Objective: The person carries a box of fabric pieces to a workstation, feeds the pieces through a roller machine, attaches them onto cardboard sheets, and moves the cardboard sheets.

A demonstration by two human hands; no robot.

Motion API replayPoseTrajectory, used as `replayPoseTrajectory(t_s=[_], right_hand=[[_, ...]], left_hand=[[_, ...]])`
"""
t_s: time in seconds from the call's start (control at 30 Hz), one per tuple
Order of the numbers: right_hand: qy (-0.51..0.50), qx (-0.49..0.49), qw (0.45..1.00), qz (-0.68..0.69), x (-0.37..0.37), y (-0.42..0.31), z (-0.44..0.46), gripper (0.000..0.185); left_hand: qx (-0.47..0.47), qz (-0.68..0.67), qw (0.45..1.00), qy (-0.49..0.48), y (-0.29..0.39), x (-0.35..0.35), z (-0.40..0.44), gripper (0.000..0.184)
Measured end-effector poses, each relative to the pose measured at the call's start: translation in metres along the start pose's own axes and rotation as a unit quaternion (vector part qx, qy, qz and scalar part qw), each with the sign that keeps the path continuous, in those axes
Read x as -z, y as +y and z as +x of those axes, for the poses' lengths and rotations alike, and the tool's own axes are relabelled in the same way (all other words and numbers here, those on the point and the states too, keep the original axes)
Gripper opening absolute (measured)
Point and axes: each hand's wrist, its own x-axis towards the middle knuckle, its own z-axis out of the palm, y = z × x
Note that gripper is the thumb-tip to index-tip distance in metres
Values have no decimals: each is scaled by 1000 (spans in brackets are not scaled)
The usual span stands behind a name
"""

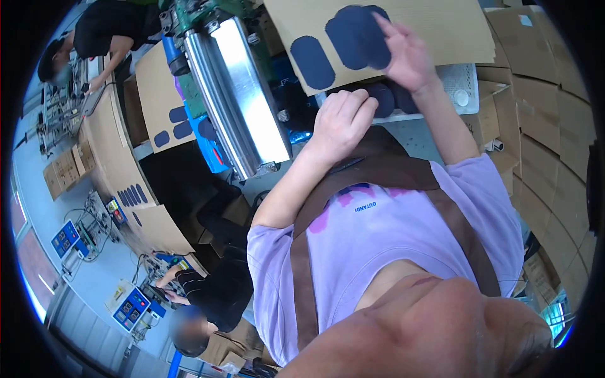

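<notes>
My right hand (411, 60) is over the cardboard sheet (403, 12), smeared by motion. At its fingers is a dark blue oval piece (376, 51), also blurred, overlapping another oval piece (340, 38) lying on the sheet. One more dark oval piece (312, 62) with a finely jagged edge lies to the left. My left hand (343, 123) is closed, its fingers curled near the sheet's front edge. Whatever its fingertips hold is hidden. Beside it, dark rounded pieces (381, 99) lie in a white plastic basket (463, 94).
A machine with shiny metal rollers (236, 94) stands to my left. Stacked cardboard boxes (542, 113) rise on the right. Two people in dark clothes (116, 28) (220, 290) sit along a bench at left, near control boxes (131, 309). More cardboard (165, 94) bears dark ovals.
</notes>
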Motion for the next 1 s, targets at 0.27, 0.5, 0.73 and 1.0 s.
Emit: replayPoseTrajectory(t_s=[0.27,0.5,0.73,1.0], right_hand=[[157,220,899,-345,85,-79,2,43],[275,214,728,-590,97,-77,-5,44],[181,281,476,-813,51,-54,-28,42],[-4,31,716,-698,20,8,-43,39]], left_hand=[[167,44,975,-141,-13,-54,-46,27],[186,64,965,-176,-18,-71,-65,26],[183,27,979,-84,-26,-74,-65,12],[207,-32,977,36,-17,-30,-37,15]])
